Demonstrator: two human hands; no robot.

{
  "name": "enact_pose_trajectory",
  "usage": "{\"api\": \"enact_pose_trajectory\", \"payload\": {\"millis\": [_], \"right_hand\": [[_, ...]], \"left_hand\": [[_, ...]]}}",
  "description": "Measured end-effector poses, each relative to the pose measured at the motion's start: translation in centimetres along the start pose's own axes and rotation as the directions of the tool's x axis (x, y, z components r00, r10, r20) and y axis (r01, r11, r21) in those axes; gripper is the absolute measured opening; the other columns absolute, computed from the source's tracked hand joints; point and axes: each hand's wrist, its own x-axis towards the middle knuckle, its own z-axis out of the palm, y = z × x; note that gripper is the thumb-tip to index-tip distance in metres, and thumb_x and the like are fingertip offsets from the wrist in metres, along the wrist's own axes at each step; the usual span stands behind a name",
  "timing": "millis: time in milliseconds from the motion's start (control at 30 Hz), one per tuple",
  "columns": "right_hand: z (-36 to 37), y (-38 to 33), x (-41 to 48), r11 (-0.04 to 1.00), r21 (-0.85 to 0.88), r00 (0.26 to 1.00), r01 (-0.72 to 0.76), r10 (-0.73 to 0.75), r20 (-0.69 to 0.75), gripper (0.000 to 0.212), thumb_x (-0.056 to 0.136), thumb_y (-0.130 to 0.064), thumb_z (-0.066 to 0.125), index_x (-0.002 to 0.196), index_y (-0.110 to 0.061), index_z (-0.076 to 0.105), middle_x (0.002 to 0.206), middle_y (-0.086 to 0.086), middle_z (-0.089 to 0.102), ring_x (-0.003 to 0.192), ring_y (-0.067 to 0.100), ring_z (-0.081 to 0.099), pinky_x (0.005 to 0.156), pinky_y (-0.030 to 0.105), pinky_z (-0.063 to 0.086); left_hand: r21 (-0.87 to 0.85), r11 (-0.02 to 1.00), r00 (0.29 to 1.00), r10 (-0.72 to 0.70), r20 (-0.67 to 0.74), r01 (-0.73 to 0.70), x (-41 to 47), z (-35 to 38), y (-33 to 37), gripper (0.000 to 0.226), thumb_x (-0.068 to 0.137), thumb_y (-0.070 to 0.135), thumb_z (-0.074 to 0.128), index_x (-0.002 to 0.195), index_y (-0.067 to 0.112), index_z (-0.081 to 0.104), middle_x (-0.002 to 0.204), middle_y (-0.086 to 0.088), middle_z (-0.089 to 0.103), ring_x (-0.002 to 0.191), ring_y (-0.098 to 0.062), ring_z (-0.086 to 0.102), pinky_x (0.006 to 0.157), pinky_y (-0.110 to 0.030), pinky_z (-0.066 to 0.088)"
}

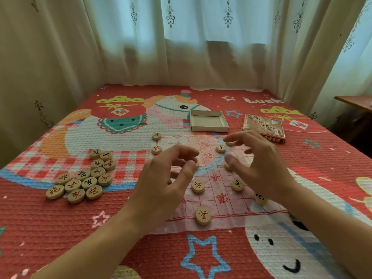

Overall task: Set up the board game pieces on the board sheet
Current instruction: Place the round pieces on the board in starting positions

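Over the board sheet (209, 200) both hands hover palm-down, slightly blurred. State of the left hand (169, 178): fingers curled, thumb tip right at a half-hidden piece (196, 164) near the sheet's middle. Can't tell whether it pinches it or only touches it. State of the right hand (261, 164): fingers spread and loosely bent, nothing visibly held. Its index tip is beside a partly covered piece (230, 143) toward the sheet's far side, and its thumb is above another covered piece (228, 167).

The sheet is thin translucent plastic with a red grid and red characters, lying flat on the bed cover (60, 228).

Wooden xiangqi discs on the sheet:
- corner piece (156, 136) at the far-left corner
- left-edge piece (156, 150) just nearer than that
- black-marked piece (220, 148) on the far half, between the hands
- red soldier (198, 186) and black soldier (237, 184) on the near half, well apart
- near-edge piece (203, 216), red-marked, on the near border
- right-edge piece (259, 198), partly behind the right wrist

The spare pile (89, 183) of discs is well left of the sheet, face-up and touching. An empty box tray (209, 128) sits just beyond the sheet's far edge, with the box lid (263, 127) beyond the far-right corner.
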Motion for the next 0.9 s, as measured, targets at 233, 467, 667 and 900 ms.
{"api": "enact_pose_trajectory", "payload": {"millis": [233, 467, 667, 900], "right_hand": [[0.5, -5.4, -2.4, 0.983, 0.132, 0.992, 0.128, -0.127, -0.014, 0.035, 0.088, -0.028, 0.074, 0.122, -0.027, 0.064, 0.117, -0.017, 0.062, 0.112, 0.003, 0.058, 0.089, 0.008, 0.042], [1.2, -6.4, -2.8, 0.967, 0.216, 0.991, 0.134, -0.131, -0.027, 0.032, 0.089, -0.024, 0.076, 0.12, -0.025, 0.066, 0.115, -0.017, 0.063, 0.111, 0.005, 0.06, 0.088, 0.011, 0.044], [1.3, -5.5, -2.8, 0.973, 0.207, 0.995, 0.104, -0.1, -0.029, 0.035, 0.089, -0.03, 0.076, 0.121, -0.029, 0.064, 0.114, -0.02, 0.062, 0.111, 0.004, 0.06, 0.084, 0.015, 0.048], [1.2, -5.2, -2.5, 0.97, 0.223, 0.995, 0.094, -0.086, -0.046, 0.036, 0.089, -0.05, 0.059, 0.121, -0.034, 0.063, 0.113, -0.026, 0.059, 0.11, 0.002, 0.059, 0.084, 0.009, 0.045]], "left_hand": [[0.138, 0.985, 0.995, 0.099, 0.008, -0.099, 0.1, -0.2, 0.1, 0.024, 0.096, 0.034, 0.057, 0.119, 0.027, 0.064, 0.111, 0.017, 0.066, 0.109, -0.002, 0.063, 0.083, -0.026, 0.057], [0.166, 0.974, 0.988, 0.156, 0.016, -0.157, 0.0, -0.1, 0.0, 0.022, 0.098, 0.028, 0.06, 0.12, 0.025, 0.064, 0.109, 0.015, 0.066, 0.107, -0.004, 0.062, 0.078, -0.018, 0.051], [0.32, 0.94, 0.991, 0.093, 0.099, -0.12, 0.7, -1.4, 0.3, 0.019, 0.099, 0.024, 0.061, 0.117, 0.023, 0.066, 0.104, 0.014, 0.067, 0.096, -0.001, 0.062, 0.077, -0.009, 0.044], [0.885, 0.431, 0.95, -0.31, -0.04, 0.178, 6.1, -13.1, -4.6, 0.049, 0.092, 0.003, 0.063, 0.131, 0.031, 0.057, 0.138, 0.0, 0.056, 0.122, -0.021, 0.055, 0.099, -0.044, 0.05]]}}
